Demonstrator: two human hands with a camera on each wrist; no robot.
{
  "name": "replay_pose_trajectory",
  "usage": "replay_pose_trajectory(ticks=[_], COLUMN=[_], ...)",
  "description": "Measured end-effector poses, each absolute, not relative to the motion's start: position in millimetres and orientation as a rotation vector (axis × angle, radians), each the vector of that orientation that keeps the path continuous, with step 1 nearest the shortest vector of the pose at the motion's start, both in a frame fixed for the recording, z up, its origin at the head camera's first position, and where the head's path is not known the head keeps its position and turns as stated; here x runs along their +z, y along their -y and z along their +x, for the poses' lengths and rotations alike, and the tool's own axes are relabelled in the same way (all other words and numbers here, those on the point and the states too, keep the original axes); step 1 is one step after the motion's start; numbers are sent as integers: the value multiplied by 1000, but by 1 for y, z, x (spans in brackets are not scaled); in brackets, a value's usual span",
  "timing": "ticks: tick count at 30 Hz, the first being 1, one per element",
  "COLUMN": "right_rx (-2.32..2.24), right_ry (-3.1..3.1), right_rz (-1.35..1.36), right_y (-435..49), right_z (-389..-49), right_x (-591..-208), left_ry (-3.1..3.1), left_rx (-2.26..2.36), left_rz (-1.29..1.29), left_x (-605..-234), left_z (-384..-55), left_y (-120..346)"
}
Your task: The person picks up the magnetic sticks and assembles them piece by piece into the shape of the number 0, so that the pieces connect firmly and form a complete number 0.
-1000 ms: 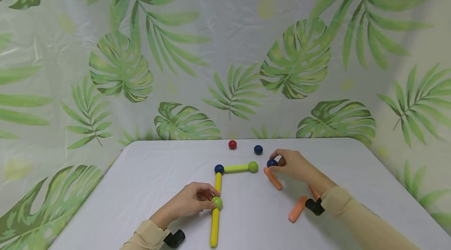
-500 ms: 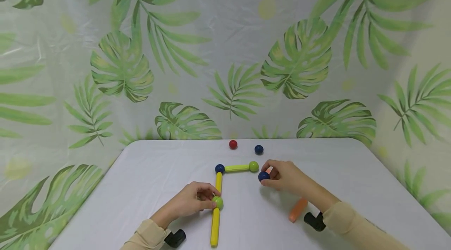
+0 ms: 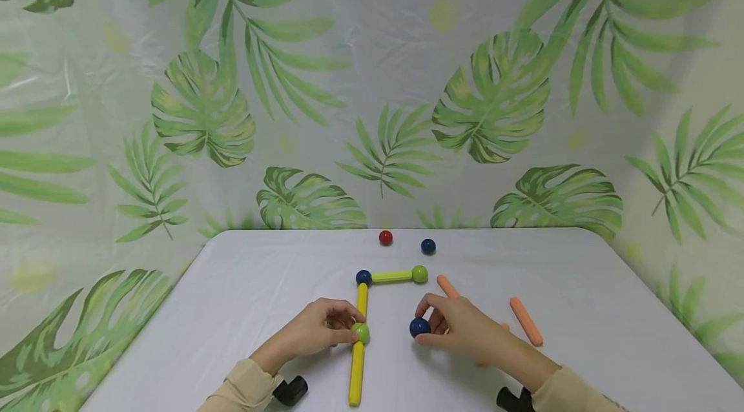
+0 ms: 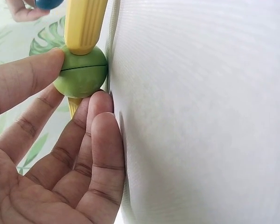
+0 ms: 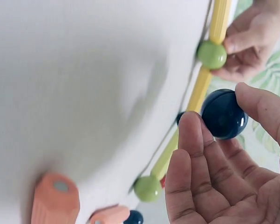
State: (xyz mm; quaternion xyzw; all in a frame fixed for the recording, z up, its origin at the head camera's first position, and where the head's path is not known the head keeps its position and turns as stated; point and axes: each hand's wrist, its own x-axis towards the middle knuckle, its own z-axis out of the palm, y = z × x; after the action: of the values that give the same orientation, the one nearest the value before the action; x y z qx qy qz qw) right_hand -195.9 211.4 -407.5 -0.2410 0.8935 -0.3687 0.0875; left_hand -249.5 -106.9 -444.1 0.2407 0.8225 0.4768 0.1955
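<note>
My left hand (image 3: 316, 331) pinches a green ball (image 4: 81, 77) that joins two yellow rods (image 3: 356, 373) in a line on the table. The far rod ends at a blue ball (image 3: 363, 278). From there a lime rod (image 3: 392, 277) runs right to a second green ball (image 3: 420, 274). To the right of the joined pieces, my right hand (image 3: 459, 328) holds a loose blue ball (image 5: 225, 114) between thumb and fingers. In the right wrist view that ball appears above the white surface, apart from the rods.
Orange rods (image 3: 526, 321) lie on the white table (image 3: 261, 270) around my right forearm, one partly hidden under it. A red ball (image 3: 386, 237) and another blue ball (image 3: 428, 246) sit near the back edge. Behind hangs a leaf-patterned curtain (image 3: 383, 76).
My right hand has carried the blue ball from beside the orange rods toward me and to the left. My left hand keeps its grip on the green ball in place.
</note>
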Motion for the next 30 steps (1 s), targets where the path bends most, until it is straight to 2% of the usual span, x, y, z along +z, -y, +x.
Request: replay_pose_trajectory(ticks=[21, 30], right_rx=[-1123, -1091], right_ry=[-2369, -2282], right_rz=[-483, -533], right_y=[-161, -158], right_z=[-154, -171], right_x=[-425, -478], left_ry=[-2329, -2331], left_rx=[1309, 1317], left_rz=[680, 684], left_x=[-442, -441], left_z=[-249, -247], left_y=[105, 104])
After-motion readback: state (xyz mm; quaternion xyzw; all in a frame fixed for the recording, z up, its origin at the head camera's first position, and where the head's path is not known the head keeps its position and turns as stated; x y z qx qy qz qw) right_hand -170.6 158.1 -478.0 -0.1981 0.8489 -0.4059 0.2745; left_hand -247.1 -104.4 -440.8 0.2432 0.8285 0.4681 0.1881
